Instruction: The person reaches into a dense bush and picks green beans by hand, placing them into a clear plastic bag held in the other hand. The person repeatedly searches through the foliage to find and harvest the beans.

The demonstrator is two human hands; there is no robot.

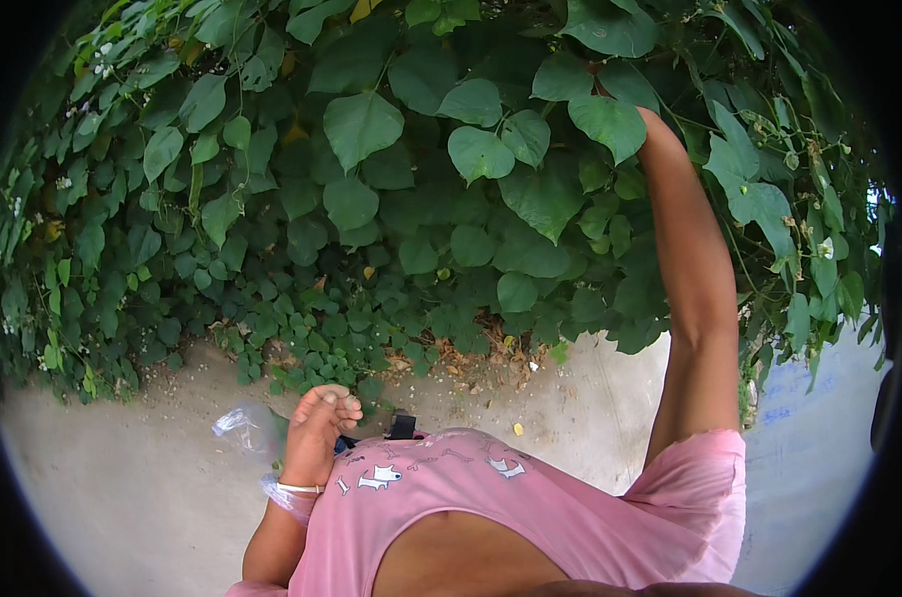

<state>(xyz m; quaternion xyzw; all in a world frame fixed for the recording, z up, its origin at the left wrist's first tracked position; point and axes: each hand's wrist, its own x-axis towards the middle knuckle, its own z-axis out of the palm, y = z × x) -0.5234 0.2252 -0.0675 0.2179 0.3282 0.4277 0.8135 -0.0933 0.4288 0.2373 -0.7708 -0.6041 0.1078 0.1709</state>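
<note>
Clear plastic bag [244, 430], contents not discernible, hangs at person's waist w/ left hand [321, 418] fingers curled shut on its neck, while right arm [695, 289] reaches up into leafy vine [441, 179], hand hidden by leaves, finger state can't tell.

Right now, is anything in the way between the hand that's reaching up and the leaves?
Nothing separate blocks it, but the right arm goes straight into the vine leaves, and a big leaf covers the right hand, so it can't be seen. The left hand stays low, holding a clear plastic bag.
</note>
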